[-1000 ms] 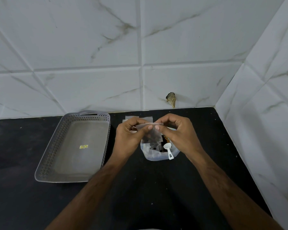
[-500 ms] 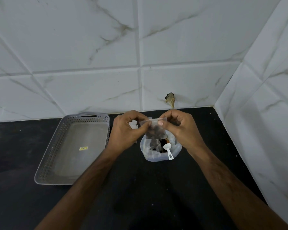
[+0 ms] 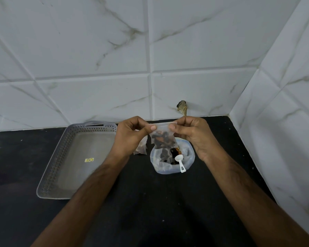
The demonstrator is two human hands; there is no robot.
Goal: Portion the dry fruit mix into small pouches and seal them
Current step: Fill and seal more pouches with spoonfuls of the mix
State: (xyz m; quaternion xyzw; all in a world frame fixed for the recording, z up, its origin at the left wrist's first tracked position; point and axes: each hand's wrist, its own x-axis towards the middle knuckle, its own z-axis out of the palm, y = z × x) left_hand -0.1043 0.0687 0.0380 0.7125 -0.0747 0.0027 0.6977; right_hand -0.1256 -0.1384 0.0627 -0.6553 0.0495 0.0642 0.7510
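Above the bag (image 3: 172, 162), both hands, left hand (image 3: 131, 135) and right hand (image 3: 192, 132), had lifted the filled pouch (image 3: 162, 138) higher, pinching its top corners, apparently sealing.

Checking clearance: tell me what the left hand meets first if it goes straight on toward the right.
Likely the right hand: the left hand faces it across the pouch both pinch, though depth is unclear.

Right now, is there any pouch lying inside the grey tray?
No: the grey tray shows only a small yellow sticker on its floor, and no pouch lies in it.
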